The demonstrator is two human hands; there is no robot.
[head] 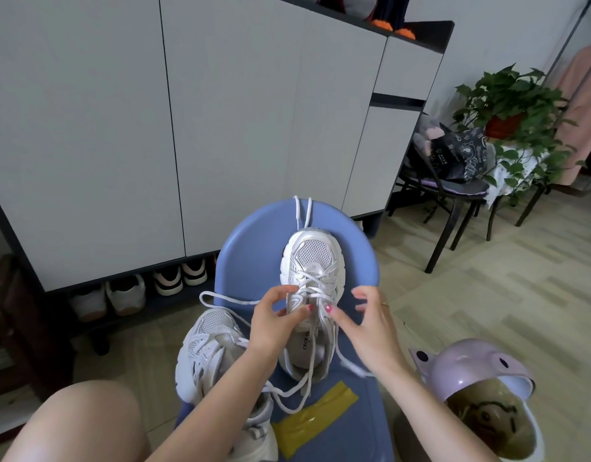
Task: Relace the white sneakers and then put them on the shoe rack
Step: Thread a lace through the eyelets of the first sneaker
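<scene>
a white sneaker point(312, 281) lies toe-away on a blue stool point(250, 248). the left hand point(274, 320) pinches its lace point(227, 298) at the eyelets; the right hand point(367, 328) pinches the other lace end, fingers spread. a 2nd sneaker point(204, 348) sits at the stool's left edge.

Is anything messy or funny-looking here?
Yes: a yellow strip that looks like tape is stuck across the blue stool, and loose laces trail from the half-laced sneaker across the seat.

Left forearm point(220, 388) hides second sneaker point(204, 348) middle.
</scene>
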